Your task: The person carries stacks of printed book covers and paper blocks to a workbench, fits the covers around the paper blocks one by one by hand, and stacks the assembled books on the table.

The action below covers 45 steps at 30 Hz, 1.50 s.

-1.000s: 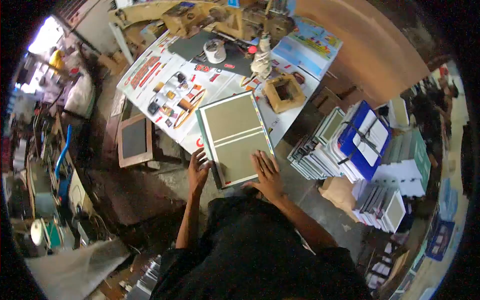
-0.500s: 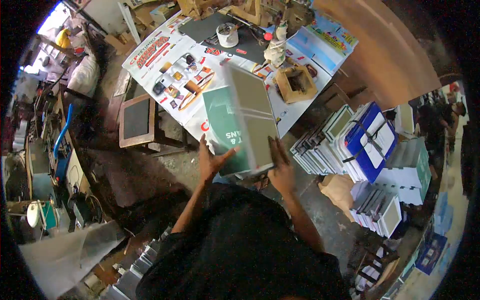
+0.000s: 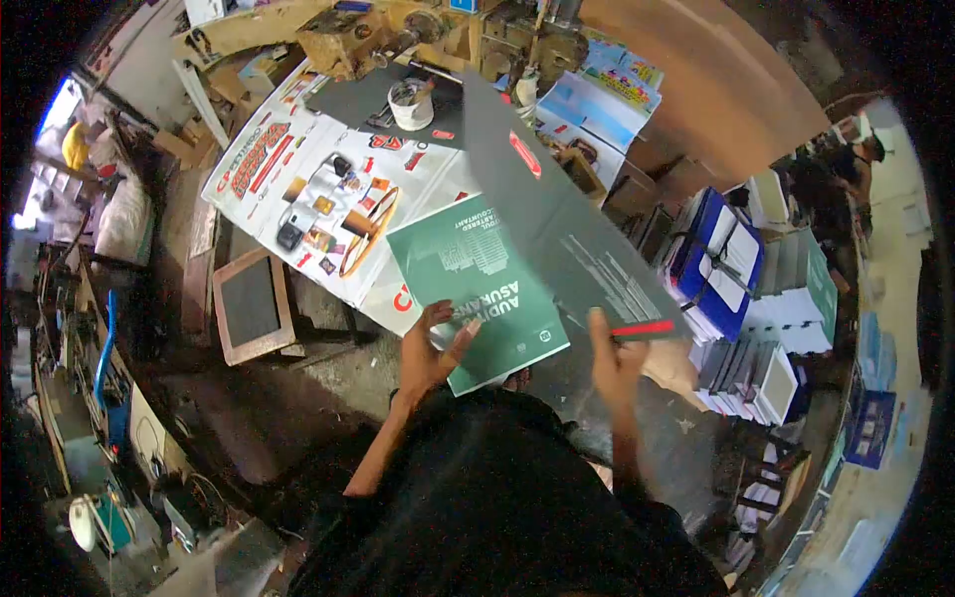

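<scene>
A green paper-covered book (image 3: 477,298) with white lettering lies over the front edge of the table. My left hand (image 3: 430,350) rests on its left side, fingers and thumb spread on the cover. Over the book's right part slants a dark grey cover (image 3: 567,234), printed with pale lines of text and a red label, slightly blurred. My right hand (image 3: 619,366) grips its lower right corner by a red strip, thumb on top. Whether the cover is joined to the book I cannot tell.
A printed poster sheet (image 3: 318,199) covers the table, with a white tub (image 3: 411,103) towards the back. A wooden stool (image 3: 254,306) stands left. At right are strapped blue folders (image 3: 724,249) and stacked books (image 3: 761,378). Another person (image 3: 858,164) is far right.
The cover in my right hand has turned from its tan inner side to its dark printed side and swung right. More of the green book shows. My left hand has come onto it.
</scene>
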Each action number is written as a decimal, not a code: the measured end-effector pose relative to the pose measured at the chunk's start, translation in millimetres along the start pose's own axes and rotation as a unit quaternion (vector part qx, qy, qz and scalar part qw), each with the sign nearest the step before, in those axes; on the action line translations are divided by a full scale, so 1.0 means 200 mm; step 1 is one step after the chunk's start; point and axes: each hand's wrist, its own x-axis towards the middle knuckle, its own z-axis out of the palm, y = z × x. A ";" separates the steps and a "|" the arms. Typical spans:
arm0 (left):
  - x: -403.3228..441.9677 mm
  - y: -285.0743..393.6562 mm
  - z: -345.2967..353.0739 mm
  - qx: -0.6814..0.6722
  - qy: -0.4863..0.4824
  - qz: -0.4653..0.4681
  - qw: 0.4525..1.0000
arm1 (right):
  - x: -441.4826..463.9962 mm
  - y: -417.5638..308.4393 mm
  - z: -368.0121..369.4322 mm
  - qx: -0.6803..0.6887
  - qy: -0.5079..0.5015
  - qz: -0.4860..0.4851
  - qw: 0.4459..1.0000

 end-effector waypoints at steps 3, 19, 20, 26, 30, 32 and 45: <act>0.07 -0.11 -0.02 -0.135 0.126 0.105 0.977 | -0.11 0.00 0.28 0.024 -0.063 0.296 0.953; 0.80 -1.26 -1.39 -0.139 0.247 -0.040 0.958 | 0.23 0.50 0.24 -0.009 -0.112 0.101 0.989; 0.84 -1.29 -1.40 -0.117 0.237 -0.022 0.964 | 0.33 0.55 0.26 -0.023 -0.056 0.077 0.995; 0.64 -0.81 -0.94 0.210 0.257 0.106 0.937 | 0.89 0.61 0.32 -0.224 0.048 -0.006 0.973; 0.28 -0.69 -0.48 0.104 0.045 0.005 0.994 | 1.08 0.63 0.37 -0.108 -0.039 -0.046 0.992; 0.07 -0.56 -0.33 -0.003 -0.099 -0.082 0.992 | 1.11 0.73 0.36 -0.209 0.004 -0.039 0.977; -0.22 -0.28 -0.01 -0.136 -0.271 -0.337 0.892 | 1.96 0.21 -0.03 -0.172 0.041 -0.091 0.980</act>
